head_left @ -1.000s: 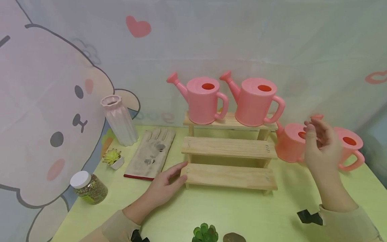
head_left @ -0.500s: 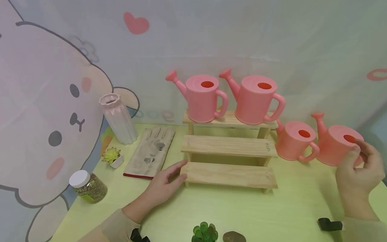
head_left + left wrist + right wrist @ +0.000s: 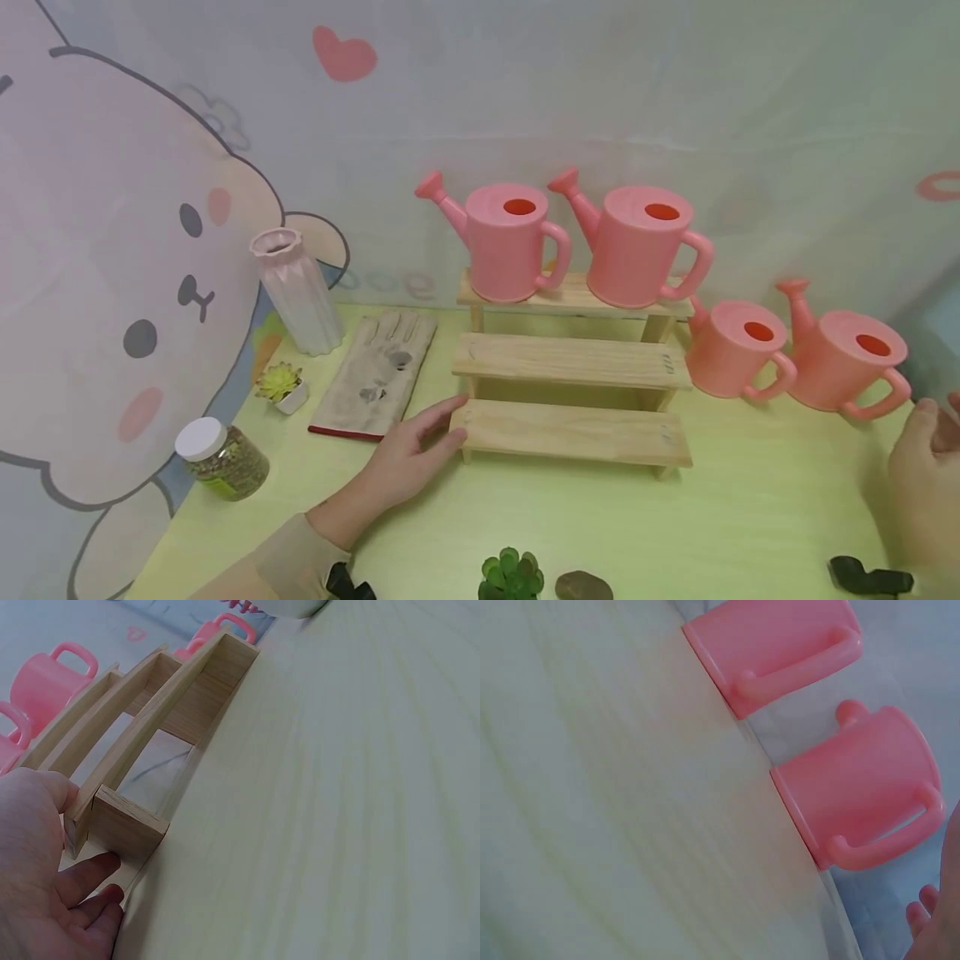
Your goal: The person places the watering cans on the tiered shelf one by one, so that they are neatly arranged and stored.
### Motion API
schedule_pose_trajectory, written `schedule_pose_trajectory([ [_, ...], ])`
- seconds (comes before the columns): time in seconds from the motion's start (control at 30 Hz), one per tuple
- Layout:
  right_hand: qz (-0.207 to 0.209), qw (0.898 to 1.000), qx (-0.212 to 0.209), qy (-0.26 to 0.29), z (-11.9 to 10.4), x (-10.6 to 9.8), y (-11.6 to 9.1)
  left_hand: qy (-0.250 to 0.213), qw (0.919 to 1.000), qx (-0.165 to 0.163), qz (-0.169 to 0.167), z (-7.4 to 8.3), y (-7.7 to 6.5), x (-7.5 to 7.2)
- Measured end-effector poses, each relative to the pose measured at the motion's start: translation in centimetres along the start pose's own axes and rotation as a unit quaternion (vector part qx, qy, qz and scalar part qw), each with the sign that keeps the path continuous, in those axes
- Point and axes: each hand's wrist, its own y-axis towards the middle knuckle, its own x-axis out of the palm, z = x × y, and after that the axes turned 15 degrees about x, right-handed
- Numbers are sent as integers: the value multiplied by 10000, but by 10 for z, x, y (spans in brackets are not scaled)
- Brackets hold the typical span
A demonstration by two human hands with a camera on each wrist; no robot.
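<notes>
A three-step wooden shelf (image 3: 570, 429) stands on the table. My left hand (image 3: 408, 458) holds the left end of its lowest step; the left wrist view shows the fingers (image 3: 86, 877) around the board's end, beside the leg. Two pink watering cans (image 3: 506, 250) sit side by side on the top step, spouts to the left. Another pair of pink watering cans (image 3: 843, 362) stands on the table to the shelf's right. My right hand (image 3: 930, 475), partly cut off at the right edge, is apart from the nearest can, fingers loosely bent and holding nothing.
At the left are a pale ribbed vase (image 3: 300, 296), a work glove (image 3: 375, 375), a small yellow-green succulent (image 3: 281, 385) and a white-lidded jar (image 3: 225, 458). A green succulent (image 3: 512, 575) and a brown stone (image 3: 583, 585) lie at the front edge of view.
My right hand has moved right, past the two cans on the table, to the edge of view. The left hand stays at the shelf's end.
</notes>
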Motion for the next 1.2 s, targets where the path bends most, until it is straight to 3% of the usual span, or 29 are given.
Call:
schedule_pose_trajectory([
  [0.2,-715,9962,-466,-188,12,7,18,-51,10000,-39,-66,-2,0,-1],
  [0.37,-861,9938,-429,-549,10,13,19,-11,10000,13,-17,-1,0,-2],
  [0.77,-525,9880,-448,-1384,8,17,19,-48,10000,10,-37,2,1,-2],
  [1.0,-366,9884,-502,-1388,12,17,21,-86,9999,28,-49,0,1,-2],
  [1.2,-208,9835,-586,-1699,15,15,22,-30,10000,24,-47,0,0,-1],
])
